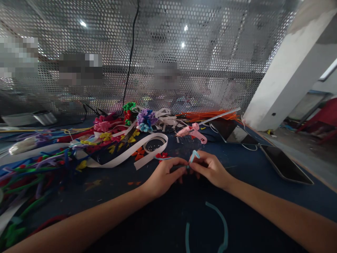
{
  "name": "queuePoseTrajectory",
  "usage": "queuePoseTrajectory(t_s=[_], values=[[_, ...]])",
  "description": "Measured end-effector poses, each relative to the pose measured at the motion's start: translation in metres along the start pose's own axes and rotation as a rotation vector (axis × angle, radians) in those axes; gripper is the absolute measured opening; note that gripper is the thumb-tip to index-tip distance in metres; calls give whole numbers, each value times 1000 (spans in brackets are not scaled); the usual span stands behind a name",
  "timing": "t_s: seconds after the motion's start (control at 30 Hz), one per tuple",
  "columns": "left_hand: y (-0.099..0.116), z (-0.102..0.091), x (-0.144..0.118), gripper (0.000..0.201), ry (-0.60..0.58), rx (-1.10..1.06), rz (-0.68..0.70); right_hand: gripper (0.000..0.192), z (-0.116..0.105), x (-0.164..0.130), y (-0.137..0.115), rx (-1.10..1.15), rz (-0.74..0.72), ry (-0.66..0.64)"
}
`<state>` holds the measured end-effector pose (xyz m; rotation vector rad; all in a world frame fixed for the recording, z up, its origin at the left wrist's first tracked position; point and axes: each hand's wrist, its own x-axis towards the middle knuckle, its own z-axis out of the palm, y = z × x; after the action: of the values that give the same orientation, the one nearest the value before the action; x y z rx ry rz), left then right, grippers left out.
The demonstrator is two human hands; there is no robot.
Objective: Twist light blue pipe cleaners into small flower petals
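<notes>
Both hands meet over the dark blue table, pinching one light blue pipe cleaner (pixel 195 155) between them. My left hand (pixel 163 175) is closed, thumb and forefinger pressed together near the pipe cleaner's middle; a thin end of it pokes out above this hand. My right hand (pixel 212 169) is closed too, with a bent loop of the pipe cleaner rising above its fingertips. Part of the strand is hidden by the fingers. Closer to me on the table lie a curved blue pipe cleaner (pixel 223 221) and a shorter-looking straight piece (pixel 187 237), both running to the frame's bottom edge.
Beyond my hands lies a pink glue gun (pixel 193 131) with a long glue stick. Two dark tablets (pixel 285 163) are at right. A white ribbon roll (pixel 158 140), pipe-cleaner flowers (pixel 146 119) and loose coloured pipe cleaners (pixel 34 175) spread leftward. A perforated metal screen (pixel 210 63) stands behind.
</notes>
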<state>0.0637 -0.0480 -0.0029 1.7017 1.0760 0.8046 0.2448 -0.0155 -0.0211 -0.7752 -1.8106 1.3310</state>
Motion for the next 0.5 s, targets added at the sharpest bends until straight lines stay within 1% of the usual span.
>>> queuePoseTrajectory(t_s=[0.13,0.27,0.4,0.5], values=[[-2,0,1,21,1,-23,-19,15,-1,0,0,-75,-73,55],[-1,1,2,14,-18,-45,-21,10,-1,-1,-1,-130,-162,41],[0,2,2,11,-31,-68,3,10,0,-2,-3,-128,-140,14],[0,2,1,10,-34,-31,1,12,1,-3,-4,-99,-79,0]])
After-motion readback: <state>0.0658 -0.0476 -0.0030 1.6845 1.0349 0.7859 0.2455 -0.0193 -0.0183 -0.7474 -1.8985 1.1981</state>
